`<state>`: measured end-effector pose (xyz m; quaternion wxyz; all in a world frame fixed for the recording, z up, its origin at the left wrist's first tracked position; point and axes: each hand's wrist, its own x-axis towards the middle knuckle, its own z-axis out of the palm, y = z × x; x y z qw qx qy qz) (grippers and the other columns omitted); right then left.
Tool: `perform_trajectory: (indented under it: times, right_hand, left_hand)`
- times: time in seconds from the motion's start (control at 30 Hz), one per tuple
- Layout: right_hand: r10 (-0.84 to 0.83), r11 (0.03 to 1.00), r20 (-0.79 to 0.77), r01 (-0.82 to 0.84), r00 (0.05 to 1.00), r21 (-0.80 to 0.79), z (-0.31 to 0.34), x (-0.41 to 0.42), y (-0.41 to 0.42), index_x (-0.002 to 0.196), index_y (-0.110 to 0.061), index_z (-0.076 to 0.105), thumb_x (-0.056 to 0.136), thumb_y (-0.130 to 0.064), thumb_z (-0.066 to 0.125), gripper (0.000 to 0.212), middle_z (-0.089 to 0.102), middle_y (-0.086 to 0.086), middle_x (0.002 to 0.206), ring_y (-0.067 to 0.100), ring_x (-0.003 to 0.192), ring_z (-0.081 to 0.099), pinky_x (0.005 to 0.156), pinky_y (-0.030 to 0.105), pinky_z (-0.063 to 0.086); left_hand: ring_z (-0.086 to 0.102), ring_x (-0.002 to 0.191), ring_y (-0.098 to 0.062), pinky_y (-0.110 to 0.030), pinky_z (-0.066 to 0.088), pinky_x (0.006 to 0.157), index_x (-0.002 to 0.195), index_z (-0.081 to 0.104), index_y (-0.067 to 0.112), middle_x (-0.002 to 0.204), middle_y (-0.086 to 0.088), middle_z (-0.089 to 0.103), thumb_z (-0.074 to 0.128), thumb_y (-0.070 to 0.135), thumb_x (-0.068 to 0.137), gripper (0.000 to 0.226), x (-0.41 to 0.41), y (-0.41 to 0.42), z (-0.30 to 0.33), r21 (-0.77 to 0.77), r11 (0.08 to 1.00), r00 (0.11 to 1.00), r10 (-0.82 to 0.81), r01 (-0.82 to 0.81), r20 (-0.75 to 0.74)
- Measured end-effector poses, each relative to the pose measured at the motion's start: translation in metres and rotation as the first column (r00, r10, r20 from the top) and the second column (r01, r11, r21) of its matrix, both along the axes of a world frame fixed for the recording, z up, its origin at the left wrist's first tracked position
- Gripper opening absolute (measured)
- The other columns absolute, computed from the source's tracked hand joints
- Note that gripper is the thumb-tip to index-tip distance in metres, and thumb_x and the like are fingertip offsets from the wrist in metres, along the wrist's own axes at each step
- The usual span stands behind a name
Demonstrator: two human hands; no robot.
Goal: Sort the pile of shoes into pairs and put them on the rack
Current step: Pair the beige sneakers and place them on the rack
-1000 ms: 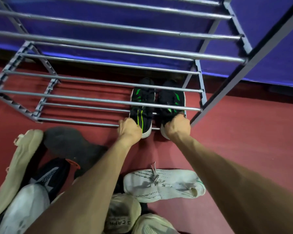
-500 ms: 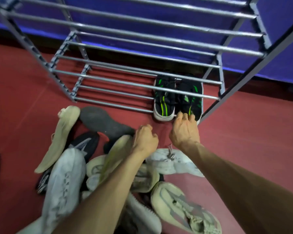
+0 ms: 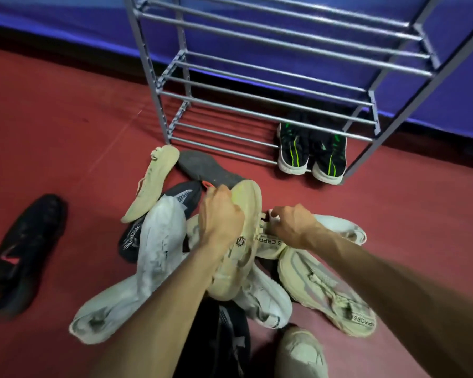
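Left hand [image 3: 221, 216] gripped a cream sneaker [image 3: 239, 241] over the near shoe pile [image 3: 159, 257]; right hand [image 3: 291, 227] pinched a white sneaker's [image 3: 342, 227] tab. Black-green pair [image 3: 311, 151] sat on rack's [image 3: 271, 115] bottom shelf, far right.

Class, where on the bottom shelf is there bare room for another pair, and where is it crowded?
Free: the bottom shelf left of the green-striped pair, up to the left post. Crowded: the pile around both hands.

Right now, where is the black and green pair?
In the head view, the black and green pair sits side by side at the right end of the rack, on its lowest shelf, beyond the pile.
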<state>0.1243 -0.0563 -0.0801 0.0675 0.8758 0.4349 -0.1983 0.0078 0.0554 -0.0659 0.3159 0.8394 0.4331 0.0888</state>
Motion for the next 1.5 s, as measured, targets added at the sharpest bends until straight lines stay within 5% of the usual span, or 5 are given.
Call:
perform_trajectory:
  times: [0.33, 0.53, 0.97, 1.3, 1.5]
  right_hand:
    - [-0.121, 0.990, -0.058, 0.116, 0.991, -0.084, 0.020, -0.001, -0.036, 0.121, -0.020, 0.064, 0.085, -0.005, 0.042, 0.045, 0.066, 0.008, 0.120, 0.026, 0.097, 0.064, 0.078, 0.028, 0.051]
    - [-0.148, 0.972, -0.045, 0.137, 0.988, -0.193, 0.018, 0.003, -0.066, 0.122, -0.018, 0.063, 0.094, -0.025, 0.048, 0.032, 0.062, 0.012, 0.123, 0.030, 0.109, 0.059, 0.085, 0.032, 0.048]
    - [0.057, 0.990, -0.015, -0.054, 0.998, 0.132, 0.012, -0.032, 0.077, 0.097, -0.007, 0.065, 0.083, -0.011, 0.047, 0.023, 0.070, 0.018, 0.096, 0.037, 0.082, 0.066, 0.062, 0.033, 0.048]
    - [0.410, 0.912, -0.003, -0.410, 0.912, 0.018, -0.014, -0.098, 0.156, 0.111, -0.005, 0.059, 0.090, -0.014, 0.041, 0.029, 0.065, 0.018, 0.111, 0.036, 0.097, 0.063, 0.076, 0.039, 0.050]
    - [0.496, 0.868, 0.156, -0.495, 0.854, -0.048, -0.018, -0.109, 0.213, 0.150, -0.020, 0.016, 0.087, -0.001, 0.044, 0.072, 0.049, 0.019, 0.126, 0.037, 0.116, 0.048, 0.088, 0.044, 0.044]
  left_hand:
    - [0.065, 0.071, -0.028, -0.034, 0.058, 0.063, 0.114, 0.060, 0.010, 0.092, -0.012, 0.064, 0.056, 0.033, 0.089, 0.034, -0.065, 0.015, -0.018, -0.520, 0.846, 0.844, -0.361, 0.117, -0.398]
    - [0.062, 0.102, -0.031, -0.035, 0.049, 0.077, 0.108, 0.061, 0.004, 0.115, -0.015, 0.064, 0.051, 0.031, 0.094, 0.032, -0.063, 0.003, -0.027, -0.283, 0.928, 0.822, -0.350, 0.241, -0.449]
    - [0.057, 0.113, -0.035, -0.038, 0.047, 0.083, 0.117, 0.059, 0.007, 0.122, -0.016, 0.060, 0.048, 0.015, 0.091, 0.030, -0.095, 0.054, 0.018, -0.040, 0.993, 0.936, 0.090, -0.110, -0.340]
    - [0.060, 0.107, -0.034, -0.039, 0.048, 0.083, 0.110, 0.062, 0.006, 0.115, -0.014, 0.064, 0.050, 0.013, 0.086, 0.028, -0.204, 0.101, 0.018, 0.055, 0.934, 0.816, 0.336, -0.353, -0.470]
    - [0.060, 0.107, -0.038, -0.040, 0.049, 0.083, 0.108, 0.061, 0.004, 0.115, -0.018, 0.063, 0.058, 0.036, 0.087, 0.039, -0.243, 0.105, 0.019, 0.036, 0.932, 0.806, 0.330, -0.360, -0.491]
